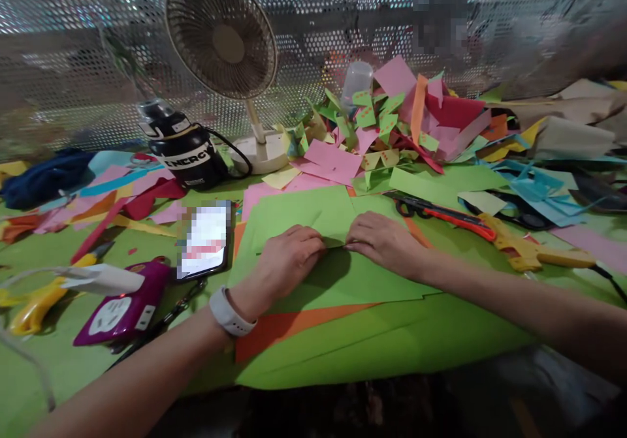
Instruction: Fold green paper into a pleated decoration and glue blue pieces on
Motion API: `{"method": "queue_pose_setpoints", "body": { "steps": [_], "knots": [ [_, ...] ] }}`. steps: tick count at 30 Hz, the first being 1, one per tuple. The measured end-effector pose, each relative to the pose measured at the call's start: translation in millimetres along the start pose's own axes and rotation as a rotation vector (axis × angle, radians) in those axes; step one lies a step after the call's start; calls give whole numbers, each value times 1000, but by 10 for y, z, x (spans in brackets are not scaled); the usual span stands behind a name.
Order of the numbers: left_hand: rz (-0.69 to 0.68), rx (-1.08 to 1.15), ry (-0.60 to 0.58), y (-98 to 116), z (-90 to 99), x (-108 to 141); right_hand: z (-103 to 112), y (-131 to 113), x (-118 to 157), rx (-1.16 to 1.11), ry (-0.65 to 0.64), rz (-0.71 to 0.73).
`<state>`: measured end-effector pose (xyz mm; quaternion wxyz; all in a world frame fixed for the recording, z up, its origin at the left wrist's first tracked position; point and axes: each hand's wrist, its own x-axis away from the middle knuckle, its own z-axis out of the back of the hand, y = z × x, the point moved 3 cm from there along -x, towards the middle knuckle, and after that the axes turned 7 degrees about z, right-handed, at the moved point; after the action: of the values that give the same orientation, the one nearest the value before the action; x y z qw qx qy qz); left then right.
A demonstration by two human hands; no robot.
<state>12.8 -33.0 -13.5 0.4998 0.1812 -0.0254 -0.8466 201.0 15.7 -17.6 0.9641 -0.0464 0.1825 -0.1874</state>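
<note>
My left hand (289, 258) and my right hand (385, 239) meet in front of me on a light green sheet of paper (313, 213). The fingers of both hands are closed on its near edge, a short gap apart. That edge is bent up a little and throws a shadow on the green paper (353, 278) beneath. Both thumbs are mostly hidden. A grey band (231, 312) is round my left wrist. Orange paper (294, 328) sticks out below the stack. Just past my right hand lies a red and black utility knife (460, 222).
A phone (206, 239), a purple pouch (122, 304) and a yellow-handled tool (39, 304) lie on the left. A yellow glue gun (526, 250) is on the right. Behind stand a black bottle (189, 157), a fan (228, 43) and a heap of paper scraps (333, 162).
</note>
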Motion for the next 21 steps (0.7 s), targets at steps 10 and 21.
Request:
{"method": "queue_pose_setpoints", "body": {
  "steps": [10, 21],
  "knots": [
    [77, 250, 45, -22, 2, -49, 7, -28, -51, -48, -22, -92],
    [199, 335, -56, -118, -21, -90, 285, 232, 366, -92, -34, -297]
  ]
}}
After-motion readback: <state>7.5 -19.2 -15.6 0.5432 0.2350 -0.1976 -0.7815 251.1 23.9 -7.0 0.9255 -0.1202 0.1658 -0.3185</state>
